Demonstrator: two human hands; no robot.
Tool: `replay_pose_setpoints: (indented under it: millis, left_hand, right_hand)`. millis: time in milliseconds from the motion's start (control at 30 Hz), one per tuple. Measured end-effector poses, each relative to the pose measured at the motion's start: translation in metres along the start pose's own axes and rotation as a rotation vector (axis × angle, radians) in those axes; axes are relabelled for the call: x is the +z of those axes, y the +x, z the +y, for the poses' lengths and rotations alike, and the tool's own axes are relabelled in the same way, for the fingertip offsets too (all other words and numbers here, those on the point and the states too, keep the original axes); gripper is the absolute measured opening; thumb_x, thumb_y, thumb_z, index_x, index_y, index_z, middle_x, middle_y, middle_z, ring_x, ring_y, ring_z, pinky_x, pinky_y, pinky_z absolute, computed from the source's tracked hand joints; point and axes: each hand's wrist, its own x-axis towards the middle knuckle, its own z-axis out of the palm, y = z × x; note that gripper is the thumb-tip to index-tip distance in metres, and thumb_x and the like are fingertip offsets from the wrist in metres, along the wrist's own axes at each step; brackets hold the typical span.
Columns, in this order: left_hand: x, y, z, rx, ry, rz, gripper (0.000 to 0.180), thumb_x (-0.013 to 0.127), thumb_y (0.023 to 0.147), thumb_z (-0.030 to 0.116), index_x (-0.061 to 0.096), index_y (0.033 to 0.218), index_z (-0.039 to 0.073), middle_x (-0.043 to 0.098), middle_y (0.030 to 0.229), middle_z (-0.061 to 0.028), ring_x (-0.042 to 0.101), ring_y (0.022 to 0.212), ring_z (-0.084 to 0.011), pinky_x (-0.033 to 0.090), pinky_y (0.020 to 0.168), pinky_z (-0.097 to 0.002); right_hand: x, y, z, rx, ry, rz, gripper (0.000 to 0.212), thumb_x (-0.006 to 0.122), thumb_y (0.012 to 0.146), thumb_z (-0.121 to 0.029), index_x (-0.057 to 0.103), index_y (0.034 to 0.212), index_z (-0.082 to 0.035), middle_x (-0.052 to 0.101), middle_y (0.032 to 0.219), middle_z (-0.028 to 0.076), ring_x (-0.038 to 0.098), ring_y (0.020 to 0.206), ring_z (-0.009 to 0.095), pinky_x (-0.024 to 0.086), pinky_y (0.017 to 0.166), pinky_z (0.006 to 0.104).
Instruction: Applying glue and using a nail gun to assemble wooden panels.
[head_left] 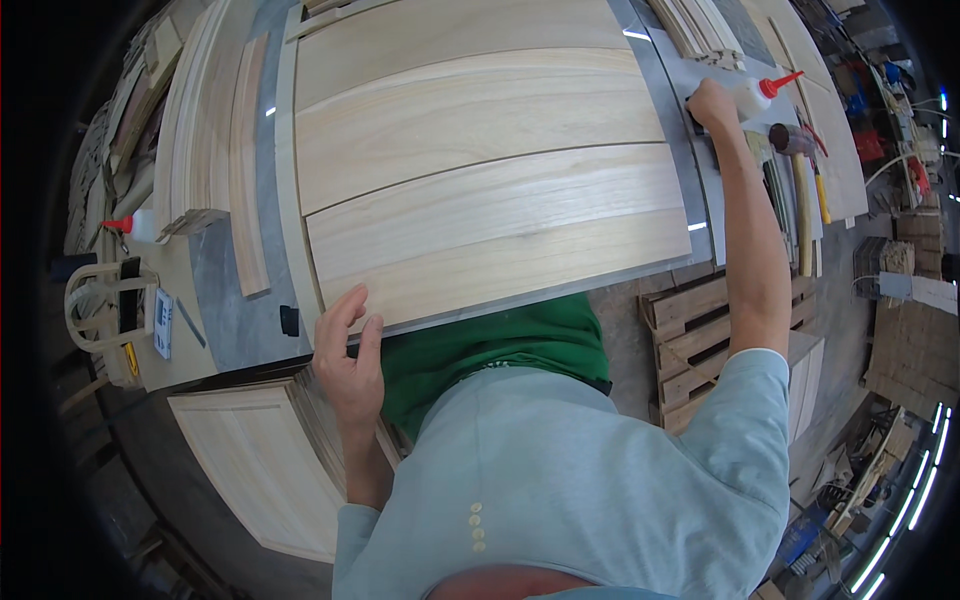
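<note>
1. Pale wooden boards (480, 145), softly grained and parted by thin dark seams, lay across the upper centre of the frame on the grey worktop (225, 320).
2. The left hand (349, 365), loosely open and empty, was at their lower-left corner.
3. The right hand (713, 106), upper right, was curled beside a white, red-tipped bottle (753, 98); I could not tell its hold.
</note>
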Motion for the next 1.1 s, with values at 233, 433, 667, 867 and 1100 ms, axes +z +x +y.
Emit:
replay_pose_setpoints:
  millis: [233, 433, 667, 867, 1100]
  left_hand:
    - [0.004, -0.003, 0.005, -0.037, -0.041, -0.023, 0.03, 0.062, 0.082, 0.001, 0.062, 0.111, 0.002, 0.063, 0.106, -0.0113, 0.059, 0.09, -0.0209, 0.047, 0.082, -0.0311]
    - [0.006, -0.005, 0.005, -0.031, -0.038, -0.033, 0.03, 0.062, 0.081, 0.001, 0.062, 0.112, 0.002, 0.063, 0.106, -0.0113, 0.059, 0.09, -0.0207, 0.047, 0.082, -0.0308]
    - [0.009, -0.001, 0.013, -0.048, -0.067, -0.047, 0.031, 0.063, 0.081, 0.0, 0.062, 0.112, 0.002, 0.063, 0.104, -0.0113, 0.059, 0.09, -0.0206, 0.047, 0.082, -0.0305]
    - [0.029, 0.022, 0.036, 0.029, -0.182, -0.18, 0.031, 0.062, 0.081, 0.001, 0.061, 0.113, 0.001, 0.063, 0.104, -0.009, 0.058, 0.091, -0.0165, 0.046, 0.084, -0.0276]
    - [0.089, 0.068, 0.063, -0.03, -0.627, -0.248, 0.041, 0.065, 0.079, -0.002, 0.056, 0.119, 0.0, 0.063, 0.106, -0.0074, 0.06, 0.088, -0.0137, 0.047, 0.081, -0.0257]
  right_hand:
    - [0.0, 0.002, 0.002, 0.009, 0.018, -0.031, 0.031, 0.068, 0.072, -0.019, 0.063, 0.093, 0.003, 0.065, 0.096, 0.025, 0.062, 0.096, 0.039, 0.049, 0.084, 0.0427]
    - [-0.006, 0.003, 0.003, -0.01, 0.035, -0.114, 0.035, 0.074, 0.068, -0.02, 0.065, 0.094, 0.001, 0.066, 0.095, 0.023, 0.062, 0.095, 0.036, 0.05, 0.084, 0.0403]
    - [-0.028, -0.008, -0.002, -0.033, 0.189, -0.067, 0.03, 0.074, 0.07, -0.017, 0.064, 0.093, 0.0, 0.067, 0.087, 0.015, 0.064, 0.08, 0.026, 0.05, 0.072, 0.0343]
    - [-0.08, -0.109, -0.095, -0.312, 1.104, -0.236, 0.015, 0.067, 0.081, -0.009, 0.059, 0.093, -0.002, 0.056, 0.078, 0.0, 0.051, 0.07, 0.008, 0.044, 0.064, 0.022]
    - [-0.08, -0.211, -0.177, -0.387, 1.594, -0.66, 0.014, 0.065, 0.08, 0.0, 0.061, 0.093, -0.002, 0.055, 0.078, -0.001, 0.051, 0.071, 0.007, 0.044, 0.065, 0.0201]
